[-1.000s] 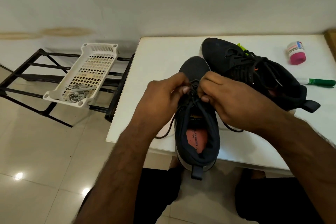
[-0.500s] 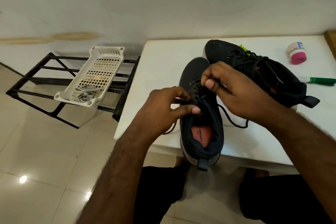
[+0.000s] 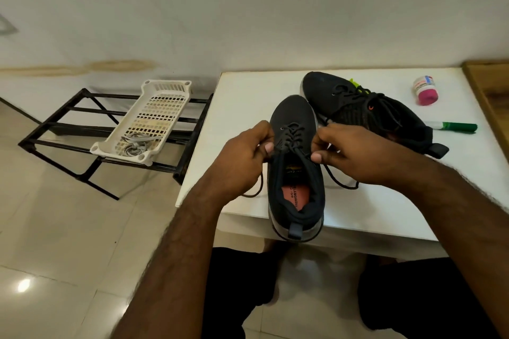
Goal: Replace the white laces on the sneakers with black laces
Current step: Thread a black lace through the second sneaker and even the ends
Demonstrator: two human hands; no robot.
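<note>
Both hands at near sneaker (image 3: pixel 296 173), one each side of the lacing. Left hand (image 3: pixel 242 157) pinching left end of black lace (image 3: pixel 292 136) between thumb and fingers, tail looping down off table edge. Right hand (image 3: pixel 349 154) pinching right lace end the same way — tail trailing in a loop on table (image 3: pixel 385 201) just right of shoe. Both hands clenched on lace, pulled apart to either side.

Near sneaker dark, toe pointing away, heel overhanging front table edge, pull tab visible, reddish insole showing in opening. Black lace threaded through eyelets up to tongue.

Second sneaker (image 3: pixel 358 110) behind and right, angled, touching or just beside first one — black laces in, looks tied loosely, neon yellow-green bit showing by its laces.

White laces (image 3: pixel 135 144) — pale bundle lying in white plastic basket (image 3: pixel 154 118), near end. Basket sitting on black metal rack (image 3: pixel 82 129) left of table, on tiled floor.

Far right on table: small jar (image 3: pixel 425 91) with pink lower half, green marker (image 3: pixel 454 126) lying flat near second sneaker's heel.

Dark-clad knees below table edge.
</note>
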